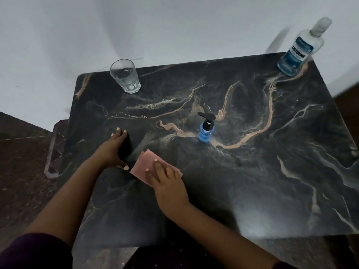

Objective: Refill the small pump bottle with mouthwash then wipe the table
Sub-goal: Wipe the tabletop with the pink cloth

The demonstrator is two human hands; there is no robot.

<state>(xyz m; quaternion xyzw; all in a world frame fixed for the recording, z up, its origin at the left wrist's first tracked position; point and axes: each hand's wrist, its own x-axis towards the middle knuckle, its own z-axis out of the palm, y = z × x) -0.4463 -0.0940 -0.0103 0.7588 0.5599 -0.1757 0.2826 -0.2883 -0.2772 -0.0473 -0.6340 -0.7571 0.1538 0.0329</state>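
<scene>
The refilling part is looking finished, judging by how things are standing: the small clear pump bottle with the black pump head [206, 131] is standing upright near the middle of the dark marble-patterned table [252, 171], showing blue liquid inside and wearing its pump, while the large clear mouthwash bottle with the blue label [302, 50] is sitting capped at the far right corner, well apart from it. The step in hand is the wiping. The right hand [167, 183] is pressing flat, fingers straight and spread, on a folded pink square cloth [147, 164] lying on the near-left part of the tabletop. The left hand [116, 150] is resting on the table just beside the cloth, thumb and fingers opened wide; a dark patch is lying under its palm, and whether that is an object or only shadow cannot be told. The cloth is lying as a diamond, one corner pointing away toward the far edge, its long diagonal running from near left to far right. The pump bottle's long axis is vertical and its spout is pointing left, toward a clear faceted drinking glass [125, 75] holding a little water at the far left. The next move probably calls for sweeping the cloth across the surface under steady pressure, steering round the pump bottle.
</scene>
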